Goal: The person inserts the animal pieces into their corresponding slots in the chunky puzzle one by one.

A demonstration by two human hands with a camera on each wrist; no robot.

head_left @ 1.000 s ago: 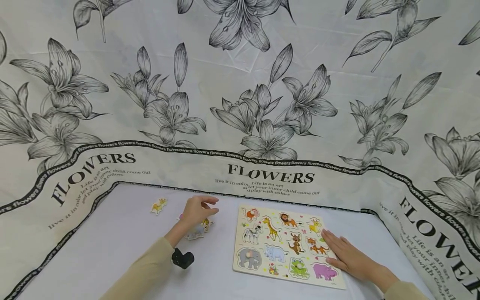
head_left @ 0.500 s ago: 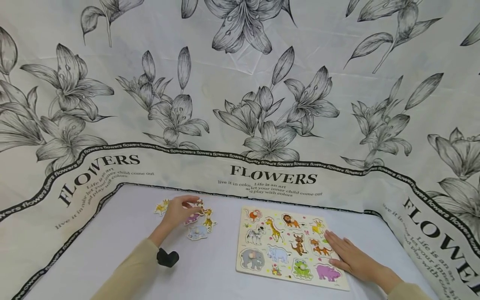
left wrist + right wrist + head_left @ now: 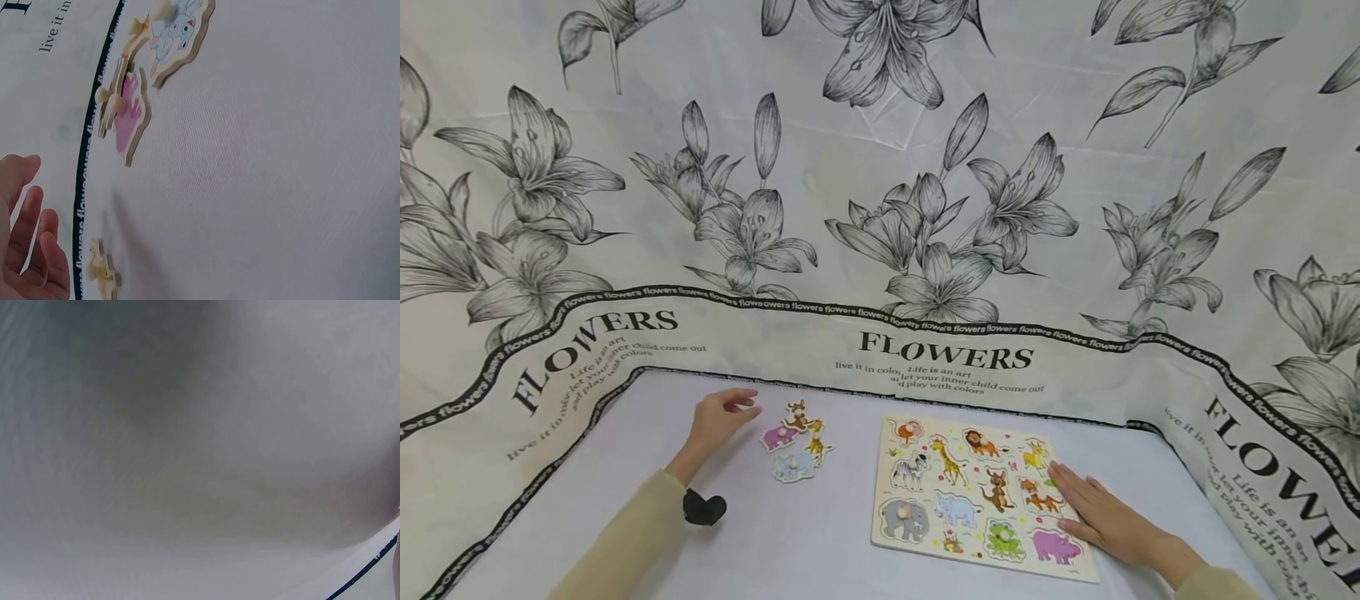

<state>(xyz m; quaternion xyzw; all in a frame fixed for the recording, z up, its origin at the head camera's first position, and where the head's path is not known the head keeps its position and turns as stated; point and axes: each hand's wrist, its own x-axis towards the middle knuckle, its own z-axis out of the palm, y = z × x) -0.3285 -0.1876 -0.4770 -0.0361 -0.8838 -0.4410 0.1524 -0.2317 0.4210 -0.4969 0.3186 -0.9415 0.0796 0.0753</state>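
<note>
My left hand (image 3: 718,423) hovers over the left part of the table, its fingers loosely bent with nothing between them. In the left wrist view, a small yellow animal puzzle piece (image 3: 100,270) with a knob lies below the fingers; the hand hides it in the head view. To the hand's right, a cluster holds a brown kangaroo piece (image 3: 796,414), a purple hippo piece (image 3: 777,438), a giraffe piece (image 3: 817,443) and a light-blue rhino piece (image 3: 793,467). My right hand (image 3: 1101,517) rests flat with straight fingers on the right edge of the wooden animal puzzle board (image 3: 917,543).
The knobbed elephant (image 3: 904,518), frog (image 3: 1003,540) and lion (image 3: 982,442) pieces sit in the board. White cloth (image 3: 820,550) covers the table, and a flower-printed curtain (image 3: 805,342) rises behind it. A black wrist device (image 3: 703,507) is at my left sleeve.
My left hand has moved left, first to the piece cluster, where the kangaroo piece now lies beside the hippo, then over the yellow piece. My right hand has stayed on the board.
</note>
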